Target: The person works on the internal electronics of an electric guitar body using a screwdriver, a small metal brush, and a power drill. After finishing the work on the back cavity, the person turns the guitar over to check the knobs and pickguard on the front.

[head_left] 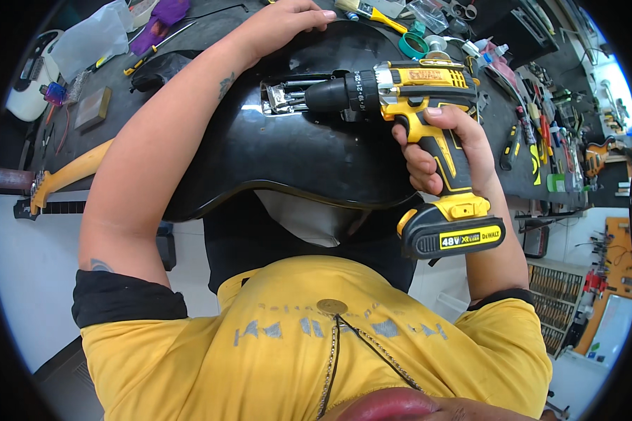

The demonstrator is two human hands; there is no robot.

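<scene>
My right hand grips a yellow-and-black cordless drill by its handle. The drill lies horizontal, its black chuck pointing left at a silver metal bridge set into a glossy black guitar body; whether the tip touches the metal I cannot tell. My left hand holds the far upper edge of the body, fingers bent over it. Part of the body is hidden under my left forearm. A guitar neck with a light wooden headstock lies to the left.
The dark bench carries a purple glove, screwdrivers, a paintbrush, a teal tape roll and several tools at the right. A plastic bag lies top left. A tool board and drawer cabinet stand at right.
</scene>
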